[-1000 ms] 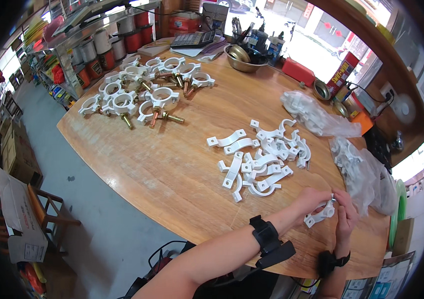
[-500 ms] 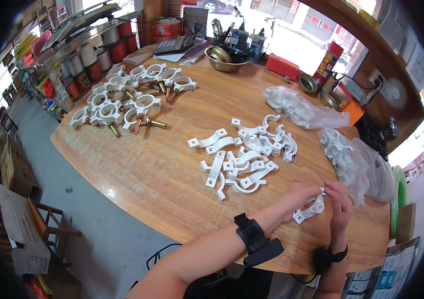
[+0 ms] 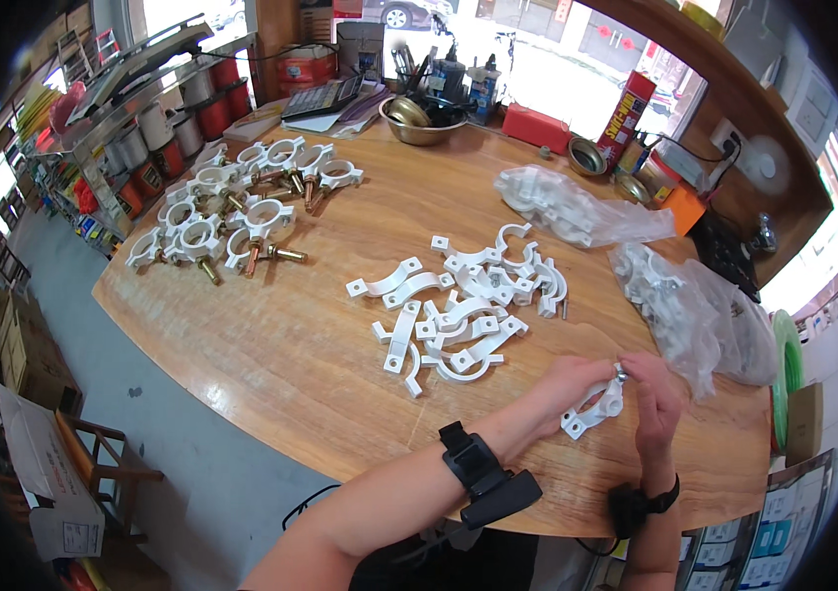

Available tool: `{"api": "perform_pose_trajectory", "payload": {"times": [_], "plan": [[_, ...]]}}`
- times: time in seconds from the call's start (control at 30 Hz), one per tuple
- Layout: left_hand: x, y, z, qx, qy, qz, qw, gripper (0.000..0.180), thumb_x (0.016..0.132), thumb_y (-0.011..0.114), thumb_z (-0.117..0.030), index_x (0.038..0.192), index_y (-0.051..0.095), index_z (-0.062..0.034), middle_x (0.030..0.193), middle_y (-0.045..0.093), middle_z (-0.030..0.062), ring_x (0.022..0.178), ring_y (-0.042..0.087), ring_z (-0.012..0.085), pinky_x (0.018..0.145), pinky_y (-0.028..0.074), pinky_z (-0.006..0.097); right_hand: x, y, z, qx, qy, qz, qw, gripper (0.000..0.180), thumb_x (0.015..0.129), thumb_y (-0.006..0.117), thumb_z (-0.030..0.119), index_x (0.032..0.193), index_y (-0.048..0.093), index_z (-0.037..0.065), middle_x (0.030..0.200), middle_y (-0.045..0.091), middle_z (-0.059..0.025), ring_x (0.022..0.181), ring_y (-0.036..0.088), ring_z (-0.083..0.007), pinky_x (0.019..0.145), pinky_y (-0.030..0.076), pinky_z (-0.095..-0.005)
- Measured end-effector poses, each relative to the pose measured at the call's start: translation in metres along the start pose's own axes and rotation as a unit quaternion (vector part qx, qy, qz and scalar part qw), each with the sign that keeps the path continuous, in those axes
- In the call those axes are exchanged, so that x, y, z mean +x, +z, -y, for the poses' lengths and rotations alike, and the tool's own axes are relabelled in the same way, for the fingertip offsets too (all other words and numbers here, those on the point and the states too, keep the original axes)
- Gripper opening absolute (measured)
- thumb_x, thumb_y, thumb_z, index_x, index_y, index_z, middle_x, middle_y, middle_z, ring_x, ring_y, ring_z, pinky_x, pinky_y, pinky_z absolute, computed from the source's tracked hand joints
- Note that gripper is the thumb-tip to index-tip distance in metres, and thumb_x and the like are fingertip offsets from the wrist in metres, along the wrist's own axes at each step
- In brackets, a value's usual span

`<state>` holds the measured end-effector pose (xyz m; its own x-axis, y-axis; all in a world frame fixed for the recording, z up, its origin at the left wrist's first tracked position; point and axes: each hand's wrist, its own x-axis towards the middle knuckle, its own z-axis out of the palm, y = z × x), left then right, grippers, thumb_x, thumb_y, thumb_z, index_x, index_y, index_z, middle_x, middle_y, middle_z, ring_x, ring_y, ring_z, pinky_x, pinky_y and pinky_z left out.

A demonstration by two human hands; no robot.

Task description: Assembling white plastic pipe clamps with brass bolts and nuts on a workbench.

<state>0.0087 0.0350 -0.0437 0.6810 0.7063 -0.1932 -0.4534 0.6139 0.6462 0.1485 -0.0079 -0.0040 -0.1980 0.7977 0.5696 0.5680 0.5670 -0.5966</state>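
Near the front right of the table, my left hand point(image 3: 570, 390) grips a white pipe clamp point(image 3: 584, 422) made of two curved halves. At the clamp's far end sits a small metal screw point(image 3: 621, 372). My right hand point(image 3: 657, 402) has its fingertips closed on that screw; the palm faces the clamp. Ahead and to the left lies a loose pile of white clamp halves point(image 3: 401, 337), with a few screws among them. Farther left rests a group of joined ring clamps point(image 3: 198, 253) with brass-coloured bolts point(image 3: 208, 272).
Clear plastic bags of white parts, one farther back point(image 3: 586, 212) and one nearer point(image 3: 650, 286), lie on the right. Along the back stand a metal bowl point(image 3: 424, 134), a calculator point(image 3: 323, 98), a red case point(image 3: 535, 128) and a spray can point(image 3: 628, 118). Wire spools line the left shelf.
The whole view has shifted slightly, so the table's things appear farther left. Both hands stay on the clamp, with the right fingers a little changed around the screw.
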Motion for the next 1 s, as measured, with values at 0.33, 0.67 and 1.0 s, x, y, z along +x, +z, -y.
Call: {"api": "perform_pose_trajectory", "payload": {"times": [0.33, 0.67, 1.0], "plan": [[0.000, 0.002, 0.000, -0.004, 0.011, -0.020, 1.000, 0.016, 0.079, 0.051, -0.018, 0.081, 0.053, -0.0028, 0.068, 0.056, 0.0051, 0.056, 0.054, 0.0129, 0.045, 0.043, 0.025, 0.000, -0.010, -0.005, -0.028, -0.020, 0.029, 0.999, 0.023, 0.081, 0.044, 0.013, 0.092, 0.057, -0.003, 0.098, 0.056, -0.0150, 0.094, 0.049, -0.0281, 0.084, 0.035, -0.0355], [0.002, 0.000, 0.004, 0.022, 0.021, -0.015, 0.999, 0.017, 0.080, 0.050, -0.020, 0.083, 0.053, -0.0037, 0.070, 0.056, 0.0053, 0.057, 0.055, 0.0131, 0.047, 0.045, 0.025, 0.002, -0.007, 0.000, -0.044, -0.034, 0.034, 0.998, 0.024, 0.081, 0.045, 0.014, 0.094, 0.056, -0.002, 0.102, 0.055, -0.0147, 0.098, 0.047, -0.0295, 0.087, 0.033, -0.0377], [-0.002, -0.001, -0.001, 0.012, 0.006, -0.018, 1.000, 0.017, 0.080, 0.050, -0.020, 0.082, 0.053, -0.0038, 0.068, 0.056, 0.0045, 0.056, 0.054, 0.0123, 0.045, 0.044, 0.024, 0.001, -0.001, -0.001, -0.035, -0.027, 0.035, 0.998, 0.024, 0.078, 0.047, 0.013, 0.095, 0.055, -0.003, 0.102, 0.054, -0.0150, 0.096, 0.048, -0.0298, 0.086, 0.034, -0.0366]]}}
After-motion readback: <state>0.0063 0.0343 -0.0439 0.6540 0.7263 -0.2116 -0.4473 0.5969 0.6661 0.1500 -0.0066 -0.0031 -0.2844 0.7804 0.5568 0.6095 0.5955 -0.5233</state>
